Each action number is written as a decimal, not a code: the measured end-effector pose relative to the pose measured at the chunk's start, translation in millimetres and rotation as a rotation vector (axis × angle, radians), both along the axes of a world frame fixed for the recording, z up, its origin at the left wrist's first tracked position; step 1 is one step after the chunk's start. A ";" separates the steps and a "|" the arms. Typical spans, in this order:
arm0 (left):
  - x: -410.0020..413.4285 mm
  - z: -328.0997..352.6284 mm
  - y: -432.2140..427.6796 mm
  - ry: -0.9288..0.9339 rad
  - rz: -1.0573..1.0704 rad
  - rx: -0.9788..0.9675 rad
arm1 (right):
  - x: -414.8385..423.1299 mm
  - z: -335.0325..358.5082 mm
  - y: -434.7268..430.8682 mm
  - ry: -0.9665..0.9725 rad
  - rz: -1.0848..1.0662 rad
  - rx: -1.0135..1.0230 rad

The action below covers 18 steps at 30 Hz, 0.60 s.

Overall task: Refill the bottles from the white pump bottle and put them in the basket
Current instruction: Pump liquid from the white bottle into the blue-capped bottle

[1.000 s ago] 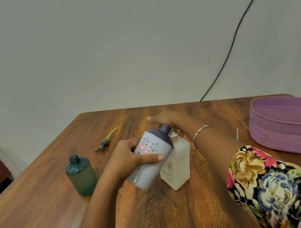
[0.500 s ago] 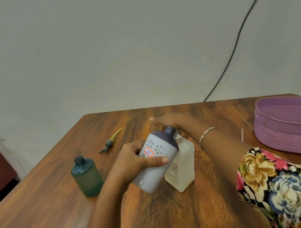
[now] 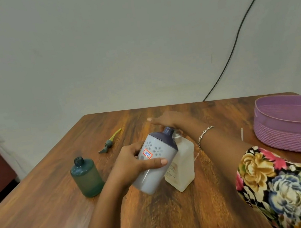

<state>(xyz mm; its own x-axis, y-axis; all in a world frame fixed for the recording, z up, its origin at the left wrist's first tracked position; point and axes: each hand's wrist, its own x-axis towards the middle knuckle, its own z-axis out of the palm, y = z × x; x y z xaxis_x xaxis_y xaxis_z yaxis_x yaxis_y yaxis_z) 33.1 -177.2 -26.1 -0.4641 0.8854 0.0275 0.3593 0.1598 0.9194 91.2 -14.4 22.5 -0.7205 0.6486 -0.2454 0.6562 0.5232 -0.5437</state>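
My left hand grips a grey bottle with a dark purple top, tilted so its open neck leans toward the white pump bottle, which stands on the wooden table. My right hand lies flat over the pump bottle's top with the fingers straight; the pump head is hidden under it. A green bottle stands uncapped to the left. At the right edge sits the purple basket, with nothing visible inside.
A loose green pump cap with a yellow tube lies on the table behind the green bottle. A thin white straw lies near the basket. A black cable runs down the wall. The table's left edge drops off.
Both hands and bottles keep nearly the same pose. The view has shifted slightly, so everything sits a little right and lower in frame than one second ago.
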 end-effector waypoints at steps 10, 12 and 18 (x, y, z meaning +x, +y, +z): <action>-1.9 -3.1 -1.8 -0.041 0.009 0.021 | 0.8 10.3 2.6 0.018 0.042 -0.181; -1.7 -1.1 -2.2 -0.039 0.005 0.026 | 0.3 9.6 1.6 0.039 0.037 -0.166; -1.2 -4.1 -2.0 -0.040 0.010 0.009 | -8.7 -7.4 6.8 -0.006 0.038 0.103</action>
